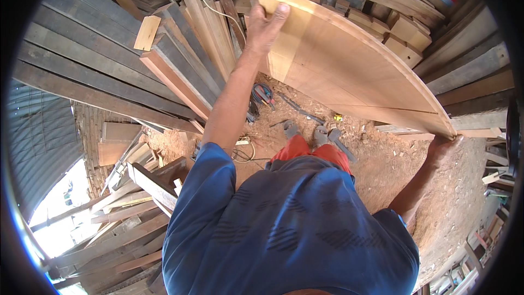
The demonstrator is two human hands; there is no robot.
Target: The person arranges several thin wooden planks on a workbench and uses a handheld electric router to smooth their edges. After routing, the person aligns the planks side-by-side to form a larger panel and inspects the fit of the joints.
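Observation:
A large flat wooden panel is held up in front of me, tilted, running from the upper middle down to the right. My left hand grips its upper left corner, thumb on the face and fingers behind the edge. Around the lower right corner, my right hand is closed, mostly hidden under the panel's end. A paler band of wood crosses the panel near my left hand. Both arms are stretched out, the left one bent less than the right seems to be.
Long boards lean at the left, with stacked timber beside them. Cut blocks sit at the upper right. On the sawdust-covered floor lie a coiled cable and a small yellow object. Scrap wood is piled at the lower left.

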